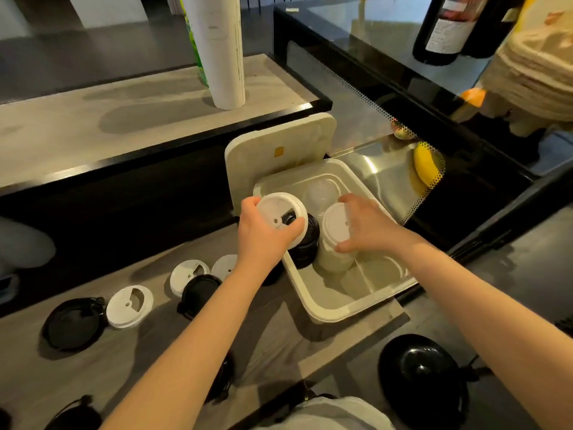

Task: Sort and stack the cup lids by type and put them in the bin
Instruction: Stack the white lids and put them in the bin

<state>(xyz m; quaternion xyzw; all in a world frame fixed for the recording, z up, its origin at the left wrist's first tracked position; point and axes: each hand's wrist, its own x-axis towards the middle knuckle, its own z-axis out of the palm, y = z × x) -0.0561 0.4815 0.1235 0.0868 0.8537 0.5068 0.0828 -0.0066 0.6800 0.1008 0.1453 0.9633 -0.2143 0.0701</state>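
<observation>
L hand (263, 234) grips a white lid (280, 216) by its rim, fingers (291, 228) curled round the edge, holding it tilted over the bin's (338, 311) left side, just above a black stack (307, 243) standing inside. R hand (364, 225) clasps the top of a white stack (336, 243) in the bin, thumb near side, fingers far side; that stack leans slightly and stands just beside the black one. A clear dome lid (319, 193) lies at the bin's far end. Bin cover (279, 153) stands upright behind it.

On the desk (62, 352) left of the bin: 3 white lids, one near the front (129, 306), one further back (189, 277), one (224, 266) partly behind the L forearm. Black lids too: one (74, 324) touching the front white lid, another (200, 293) overlapping the middle white one. More black lids at the bottom edge, partly cut off. A black bowl-like lid (424, 373) sits low right, off the desk.
</observation>
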